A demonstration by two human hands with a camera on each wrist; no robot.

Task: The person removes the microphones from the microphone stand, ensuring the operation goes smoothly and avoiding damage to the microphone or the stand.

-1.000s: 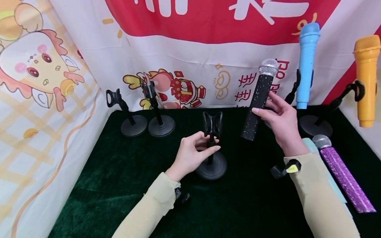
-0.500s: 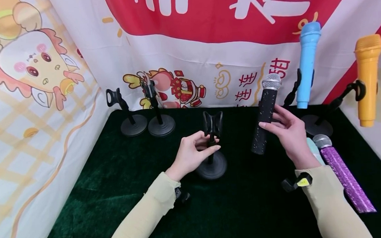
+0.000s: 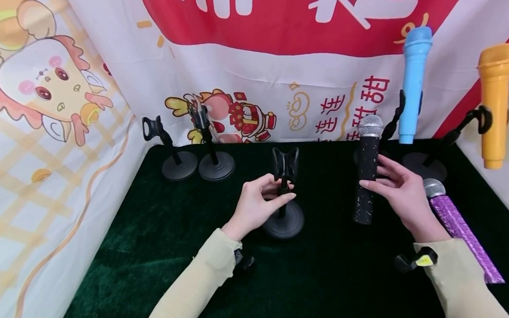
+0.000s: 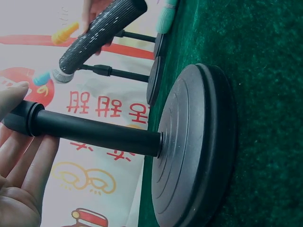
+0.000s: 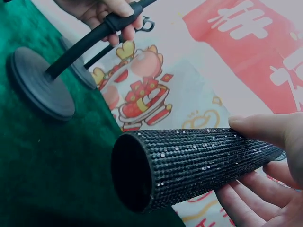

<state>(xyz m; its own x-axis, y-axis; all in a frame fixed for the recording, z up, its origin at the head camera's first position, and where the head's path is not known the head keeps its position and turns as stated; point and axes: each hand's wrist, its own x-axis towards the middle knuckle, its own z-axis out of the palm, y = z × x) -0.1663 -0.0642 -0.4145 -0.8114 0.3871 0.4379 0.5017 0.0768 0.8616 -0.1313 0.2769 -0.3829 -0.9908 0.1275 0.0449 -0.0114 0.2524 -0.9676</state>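
Observation:
My left hand (image 3: pixel 257 205) grips the stem of a black microphone stand (image 3: pixel 283 224) in the middle of the table, just below its forked clip. The stand's round base rests on the green cloth, and in the left wrist view the thumb and fingers lie around the collar of the stem (image 4: pixel 99 131). To the right, my right hand (image 3: pixel 403 193) holds a black microphone (image 3: pixel 366 171) studded with sparkles, its silver mesh head up and slightly tilted. Seen from the right wrist, the thumb and fingers pinch the microphone's body (image 5: pixel 199 165), whose hollow lower end faces the camera.
Two bare stands, one with a ring clip (image 3: pixel 179 164) and another (image 3: pixel 216 165), are at the back left. A blue microphone (image 3: pixel 414 86) and an orange microphone (image 3: pixel 496 107) stand in holders at the right. A purple glitter microphone (image 3: pixel 465 238) lies near the right sleeve.
My right hand has brought the black microphone down and toward me, a little rightward, turning it more upright. The left hand keeps its grip on the stand without moving.

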